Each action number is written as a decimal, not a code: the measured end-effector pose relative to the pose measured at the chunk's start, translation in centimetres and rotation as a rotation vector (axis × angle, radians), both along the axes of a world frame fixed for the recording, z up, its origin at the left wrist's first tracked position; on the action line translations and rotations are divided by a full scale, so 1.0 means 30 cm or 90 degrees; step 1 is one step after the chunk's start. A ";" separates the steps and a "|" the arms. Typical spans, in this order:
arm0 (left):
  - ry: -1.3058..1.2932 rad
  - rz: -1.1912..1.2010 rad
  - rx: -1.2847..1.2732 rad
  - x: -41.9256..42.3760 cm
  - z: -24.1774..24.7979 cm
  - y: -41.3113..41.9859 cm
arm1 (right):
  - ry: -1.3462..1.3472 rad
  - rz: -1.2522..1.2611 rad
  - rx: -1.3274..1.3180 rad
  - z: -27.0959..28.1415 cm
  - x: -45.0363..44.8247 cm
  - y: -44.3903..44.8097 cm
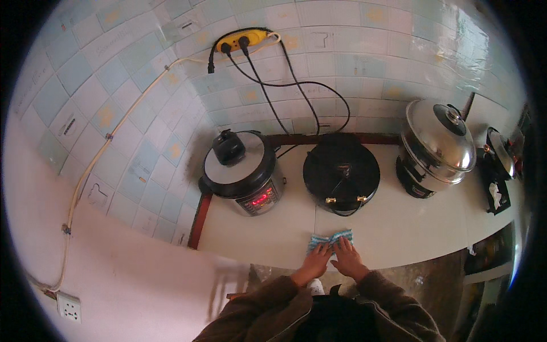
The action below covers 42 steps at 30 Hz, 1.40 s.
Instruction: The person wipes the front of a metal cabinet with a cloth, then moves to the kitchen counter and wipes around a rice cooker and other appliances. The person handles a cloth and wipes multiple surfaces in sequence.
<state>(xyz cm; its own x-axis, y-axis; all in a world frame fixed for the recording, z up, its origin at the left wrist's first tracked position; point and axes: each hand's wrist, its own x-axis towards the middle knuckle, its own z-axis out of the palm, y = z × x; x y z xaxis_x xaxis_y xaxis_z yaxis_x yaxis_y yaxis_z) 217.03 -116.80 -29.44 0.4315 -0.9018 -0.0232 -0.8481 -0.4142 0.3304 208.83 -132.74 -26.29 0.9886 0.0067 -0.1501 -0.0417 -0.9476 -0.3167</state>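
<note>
A blue-and-white striped cloth [349,235] lies bunched on the pale tiled countertop [256,235], close to its front edge. My left hand [317,261] holds the cloth's left part down, fingers laid over it. Right beside it, my right hand [348,257] holds the other part against the surface. The hands nearly meet at the fingertips and hide the cloth's lower middle. Just beyond the cloth stands a round black electric appliance [342,171] with its lid down, two brass-coloured hinges or fittings and a front handle.
An electric pressure cooker [260,199] with a lit red display stands at the left. A steel steamer pot [440,141] sits on a dark base at the right, beside a black tray [498,196]. Black cords hang from a yellow power strip [252,39] on the wall.
</note>
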 end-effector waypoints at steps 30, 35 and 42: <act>0.315 0.107 -0.139 -0.060 0.168 -0.271 | -0.186 -0.255 0.075 -0.041 -0.227 -0.158; -0.040 0.149 -0.383 0.085 0.308 -0.331 | -0.190 -0.274 -0.059 -0.076 -0.192 -0.151; -0.100 0.149 -0.265 0.198 0.347 -0.362 | -0.199 -0.365 0.089 -0.068 -0.136 -0.216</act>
